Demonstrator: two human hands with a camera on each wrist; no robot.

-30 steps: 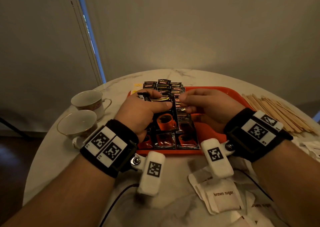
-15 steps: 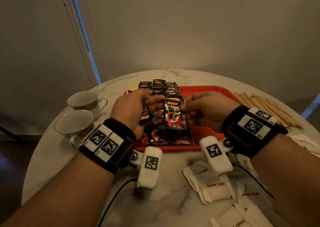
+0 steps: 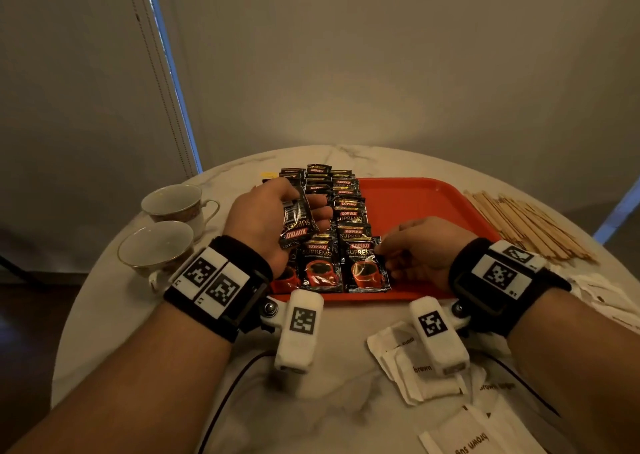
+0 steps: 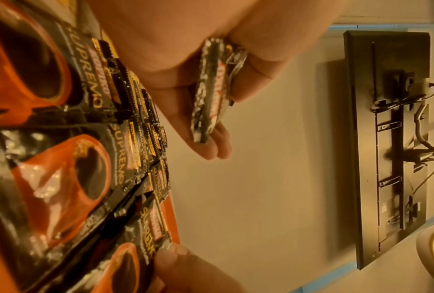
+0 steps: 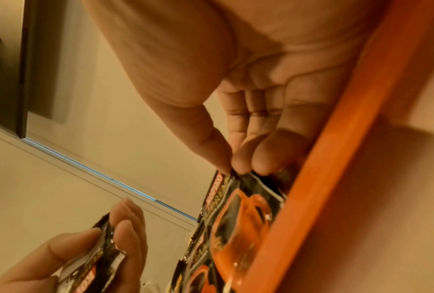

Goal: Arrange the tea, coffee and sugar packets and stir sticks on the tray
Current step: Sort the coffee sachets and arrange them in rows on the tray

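Coffee packets (image 3: 341,218) in black-and-orange wrappers lie in overlapping rows along the left part of the orange tray (image 3: 415,204), which sits on a round marble table (image 3: 104,315). We hold our left hand (image 3: 266,225) above the tray's left edge, thumb and fingers curled around a small stack of spare packets (image 3: 298,225); the left wrist view shows that stack edge-on against the fingers (image 4: 210,146). Our right hand (image 3: 419,252) is low over the tray's near edge, thumb and fingertips pinching the top right corner of the front packet (image 3: 367,266), the last in the nearest row, which lies on the tray floor just inside the rim; the right wrist view shows the pinch (image 5: 241,160) closed tight on the wrapper's edge. Stir sticks (image 3: 526,228) lie in a loose heap on the table to the right of the tray. White brown sugar packets (image 3: 426,377) are scattered on the table in front of the tray, on its right side. Two teacups (image 3: 162,242) stand on the table to the left of the tray. A yellow packet (image 3: 269,175) peeks out by the tray's far left corner; we cannot tell what it holds.
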